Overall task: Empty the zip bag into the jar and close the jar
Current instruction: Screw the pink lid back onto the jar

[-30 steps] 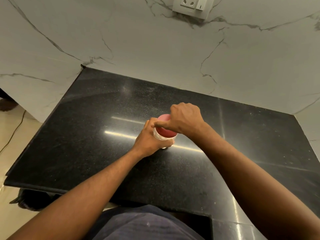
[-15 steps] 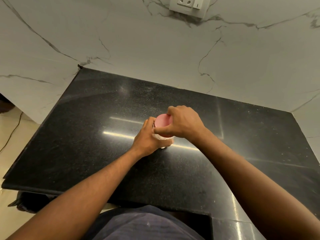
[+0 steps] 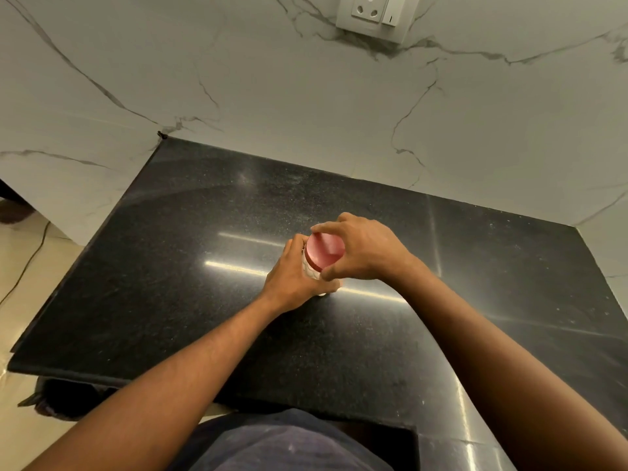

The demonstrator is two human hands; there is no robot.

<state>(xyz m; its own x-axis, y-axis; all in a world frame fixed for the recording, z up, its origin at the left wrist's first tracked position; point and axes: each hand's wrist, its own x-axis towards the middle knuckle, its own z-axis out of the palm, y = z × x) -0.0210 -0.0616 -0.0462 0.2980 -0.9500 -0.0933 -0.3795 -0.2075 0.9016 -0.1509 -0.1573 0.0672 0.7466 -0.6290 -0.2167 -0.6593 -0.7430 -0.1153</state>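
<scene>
A small jar point(image 3: 311, 271) with a pale body stands upright in the middle of the black countertop point(image 3: 190, 266). Its red lid point(image 3: 324, 251) sits on top. My left hand point(image 3: 294, 278) is wrapped around the jar's body from the left. My right hand point(image 3: 363, 248) grips the lid from the right, thumb on the near side, fingers over the far rim. Most of the jar's body is hidden by my hands. No zip bag is in view.
A white marble wall point(image 3: 306, 113) rises behind the counter, with a socket and switch plate point(image 3: 372, 15) at the top. The counter's left edge drops to a beige floor point(image 3: 20, 260) with a cable. A dark object point(image 3: 64, 397) lies below the front left corner.
My right hand has turned on the lid, so more of the red top now shows. The left hand keeps its hold on the jar, which stays in place.
</scene>
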